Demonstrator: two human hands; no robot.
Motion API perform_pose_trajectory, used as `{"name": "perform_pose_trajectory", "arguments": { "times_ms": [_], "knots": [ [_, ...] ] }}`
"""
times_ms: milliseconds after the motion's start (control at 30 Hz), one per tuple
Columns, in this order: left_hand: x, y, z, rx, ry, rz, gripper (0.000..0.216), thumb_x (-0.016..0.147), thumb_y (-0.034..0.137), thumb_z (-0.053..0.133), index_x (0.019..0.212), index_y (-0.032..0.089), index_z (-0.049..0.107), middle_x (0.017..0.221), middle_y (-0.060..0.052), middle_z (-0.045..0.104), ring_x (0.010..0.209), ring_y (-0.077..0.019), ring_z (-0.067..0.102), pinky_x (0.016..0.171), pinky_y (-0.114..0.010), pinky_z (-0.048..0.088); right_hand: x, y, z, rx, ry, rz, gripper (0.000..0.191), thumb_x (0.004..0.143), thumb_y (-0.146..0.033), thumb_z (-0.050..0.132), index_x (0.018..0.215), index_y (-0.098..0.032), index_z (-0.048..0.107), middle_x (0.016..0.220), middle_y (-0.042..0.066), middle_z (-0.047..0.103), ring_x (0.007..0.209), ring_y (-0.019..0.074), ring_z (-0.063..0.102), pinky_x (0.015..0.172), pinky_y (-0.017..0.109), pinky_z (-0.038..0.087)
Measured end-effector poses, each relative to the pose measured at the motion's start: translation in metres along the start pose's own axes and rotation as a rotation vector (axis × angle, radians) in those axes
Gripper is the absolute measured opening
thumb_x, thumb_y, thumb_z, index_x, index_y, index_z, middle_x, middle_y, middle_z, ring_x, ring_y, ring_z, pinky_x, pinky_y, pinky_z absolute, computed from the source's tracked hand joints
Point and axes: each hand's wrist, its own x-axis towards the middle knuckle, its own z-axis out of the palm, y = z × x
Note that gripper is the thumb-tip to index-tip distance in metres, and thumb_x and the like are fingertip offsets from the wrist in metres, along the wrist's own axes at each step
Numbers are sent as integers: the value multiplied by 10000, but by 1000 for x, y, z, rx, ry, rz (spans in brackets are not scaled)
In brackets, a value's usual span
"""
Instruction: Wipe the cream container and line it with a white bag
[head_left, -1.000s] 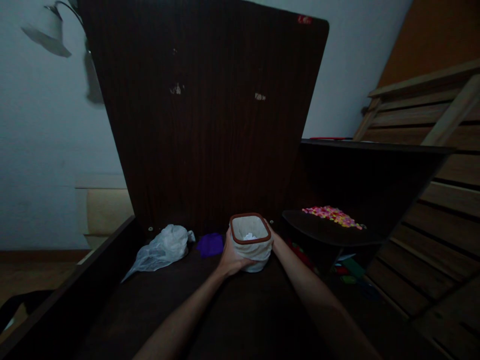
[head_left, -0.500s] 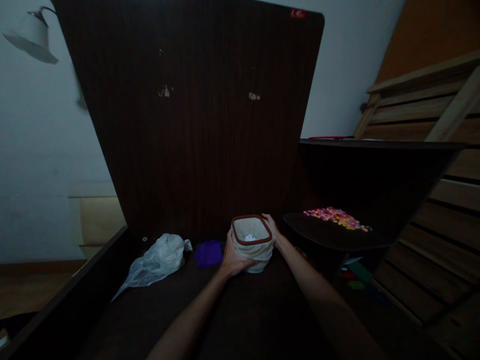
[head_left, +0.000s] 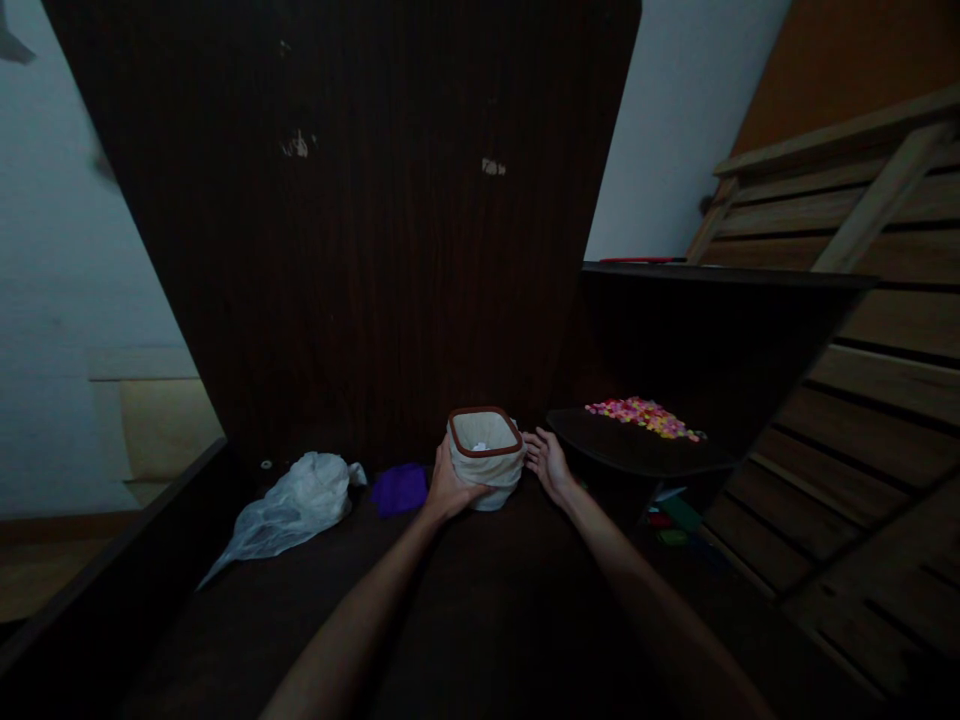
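A small square waste bin (head_left: pixel 491 480) with a reddish-brown rim stands upright on the dark wooden surface, wrapped in a pale bag. Something white and crumpled lies inside it. My left hand (head_left: pixel 450 488) grips the bin's left side, thumb across its front. On the other side, my right hand (head_left: pixel 549 465) is open, fingers apart and curved near the bin wall; whether a fingertip still touches is hard to tell. Left of the bin sits a folded purple cloth or bag (head_left: pixel 400 490). Further left lies a crumpled white plastic bag (head_left: pixel 300 508).
To the right, a dark corner shelf (head_left: pixel 637 448) bears a pile of small pink and yellow pieces (head_left: pixel 645 415). Below it are green and red items (head_left: pixel 679 515). A tall dark panel (head_left: pixel 352 250) rises behind the bin. Wooden slats (head_left: pixel 847 380) stand at far right.
My right hand has loosened from the bin's right side and its fingers have spread. The left hand keeps its hold. The view has tilted down and turned slightly right.
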Motion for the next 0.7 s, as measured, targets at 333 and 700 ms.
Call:
{"name": "perform_pose_trajectory", "arguments": {
  "times_ms": [333, 700],
  "knots": [
    [-25, 22, -26, 93, -29, -55, 1450, 493, 524, 925, 1579, 134, 46, 1656, -255, 91, 1529, -447, 111, 1243, -572, 184, -23, -12, 6, -163, 77, -222, 543, 787, -613, 415, 1063, -229, 682, 1284, 95, 671, 1206, 274, 589, 985, 420, 446],
    [-76, 56, -146, 484, -182, 69, 666, 921, 494, 576, 1468, 174, 371, 1542, -172, 447, 1448, -321, 411, 1192, -538, 346, -104, -55, 40, -622, -60, -856, 482, 922, -504, 490, 1277, -204, 620, 1497, 117, 516, 1436, 267, 394, 1205, 498, 244]
  ]
}}
